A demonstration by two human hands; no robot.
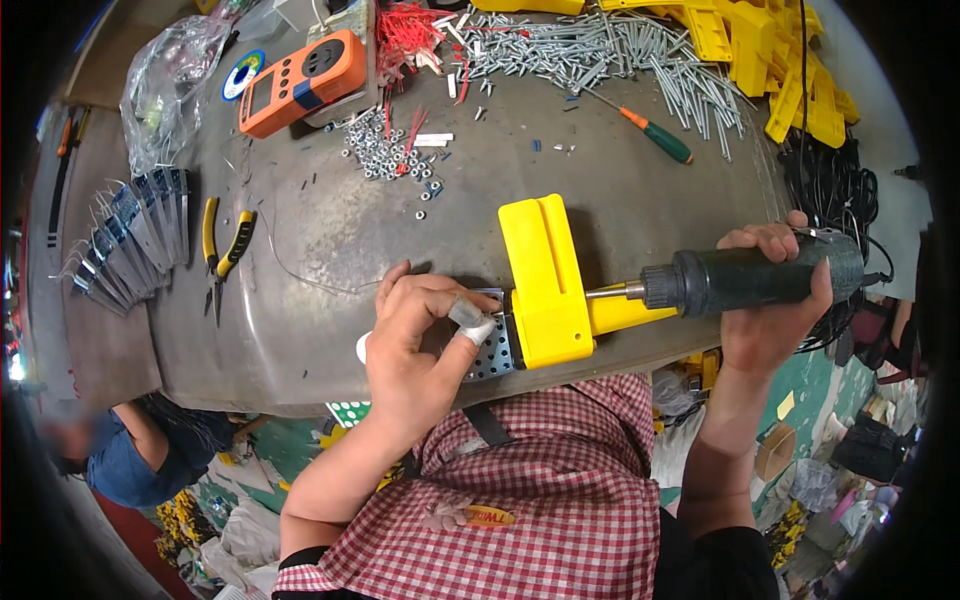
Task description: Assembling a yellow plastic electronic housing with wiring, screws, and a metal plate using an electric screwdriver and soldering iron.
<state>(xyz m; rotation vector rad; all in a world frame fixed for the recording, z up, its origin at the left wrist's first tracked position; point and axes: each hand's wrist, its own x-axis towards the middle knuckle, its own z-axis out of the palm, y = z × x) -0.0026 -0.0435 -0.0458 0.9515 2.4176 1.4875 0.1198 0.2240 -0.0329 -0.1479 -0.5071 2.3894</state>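
My right hand [775, 290] is wrapped round a black electric screwdriver [740, 282], held level and pointing left. Its bit reaches the right side of a yellow plastic housing [545, 270] near the table's front edge. Against the housing's left side stands a metal plate full of round holes [490, 358]. My left hand [415, 335] is closed at this plate, thumb and forefinger pinched together at its upper part. Grey tape wraps the forefinger and a white wrap covers the thumb. Whatever small piece lies between those fingertips is hidden.
Farther back lie loose nuts [375, 150], a heap of long screws [590, 45], a green-handled screwdriver [655, 135] and yellow plastic parts [750, 50]. An orange meter [305, 85], yellow-handled pliers [225, 245] and wired metal strips [130, 235] are leftward. Another person [150, 455] sits at lower left.
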